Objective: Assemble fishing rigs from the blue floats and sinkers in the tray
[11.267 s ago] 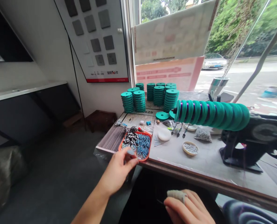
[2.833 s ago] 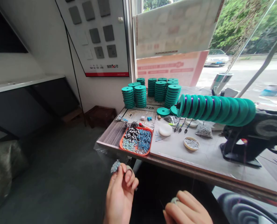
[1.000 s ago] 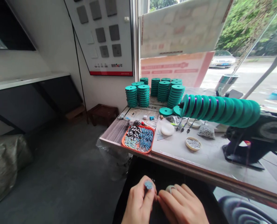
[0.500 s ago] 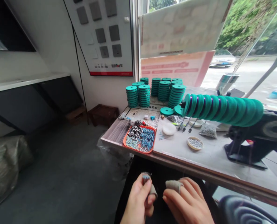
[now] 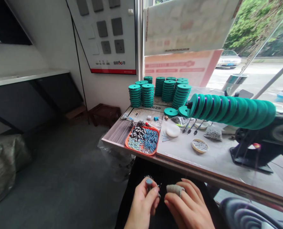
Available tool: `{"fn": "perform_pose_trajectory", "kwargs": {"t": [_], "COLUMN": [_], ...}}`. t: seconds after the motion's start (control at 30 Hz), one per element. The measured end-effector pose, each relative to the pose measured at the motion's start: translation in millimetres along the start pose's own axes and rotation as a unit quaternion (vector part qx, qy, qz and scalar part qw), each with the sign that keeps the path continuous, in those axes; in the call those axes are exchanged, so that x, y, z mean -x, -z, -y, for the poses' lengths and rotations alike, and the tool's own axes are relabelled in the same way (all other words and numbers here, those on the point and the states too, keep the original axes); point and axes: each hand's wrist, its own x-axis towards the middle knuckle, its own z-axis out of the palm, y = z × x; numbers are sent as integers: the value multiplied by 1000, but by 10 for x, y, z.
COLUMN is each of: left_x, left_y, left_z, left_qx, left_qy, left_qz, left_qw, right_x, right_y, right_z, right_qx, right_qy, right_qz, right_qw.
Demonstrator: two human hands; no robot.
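1. Blue-tipped small parts, a bundle of them, stand pinched upright in the fingers of the left hand, low in front of the body and below the table edge. Their long axis runs roughly up and down, ends toward the camera.
2. Just to the right, the right hand is loosely curled, holding nothing that can be made out; a grey fabric finger cot caps one fingertip, which sits just beside the bundle without clearly touching it (a fine wire or thread may run between the hands, too thin to be sure).
3. So the bundle lies left of the right hand, already in the left hand's grip.
4. Further out on the table, an orange tray holds more blue and grey parts.
5. Beyond it stand stacks of green discs, with a row of discs on a black machine to the right.
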Motion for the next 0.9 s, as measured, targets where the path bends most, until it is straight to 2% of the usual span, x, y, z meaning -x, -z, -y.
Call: {"fn": "perform_pose_trajectory", "kwargs": {"t": [0.13, 0.3, 0.53, 0.73, 0.9], "left_x": [2, -2, 22, 7, 41], "left_y": [-4, 0, -9, 28, 24], "left_z": [-11, -12, -24, -10, -28], "left_qx": [32, 90, 131, 142, 101], "left_qy": [20, 55, 101, 104, 82], "left_qz": [13, -7, -1, 14, 7], "left_qw": [999, 994, 986, 984, 991], "right_x": [1, 6, 24, 16, -5], "right_y": [-10, -32, -48, -6, 34], "right_z": [8, 16, 28, 9, -5], "right_qx": [-9, -9, -19, 7, 53], "right_qy": [-7, -3, -16, -17, -31], "right_qz": [6, 6, 3, 8, -11], "right_qw": [1000, 1000, 1000, 1000, 998]}}
